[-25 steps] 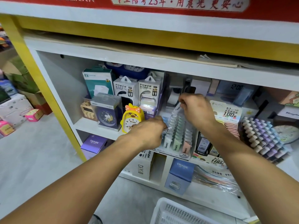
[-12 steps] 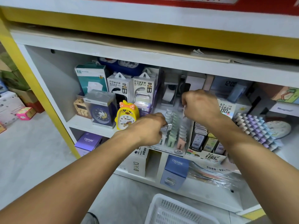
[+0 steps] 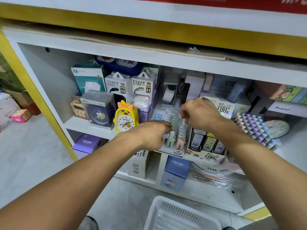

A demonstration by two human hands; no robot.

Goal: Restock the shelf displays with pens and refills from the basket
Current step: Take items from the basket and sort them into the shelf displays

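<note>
The left hand [image 3: 149, 135] hides most of the small packs it holds; only their white ends [image 3: 168, 135] stick out past the fingers, so their number cannot be told. The right hand [image 3: 201, 114] curls with its fingers turned away, and whether they pinch anything is hidden. Both hands cover part of the refill display [image 3: 177, 128] at the shelf's front edge. The white basket [image 3: 181, 214] is cut off by the bottom edge. Small print on the lead boxes [image 3: 207, 143] is too blurred to read.

yellow duck clock [image 3: 125, 117], white basket [image 3: 181, 214], seemingly pastel refills [image 3: 174, 123]
</note>
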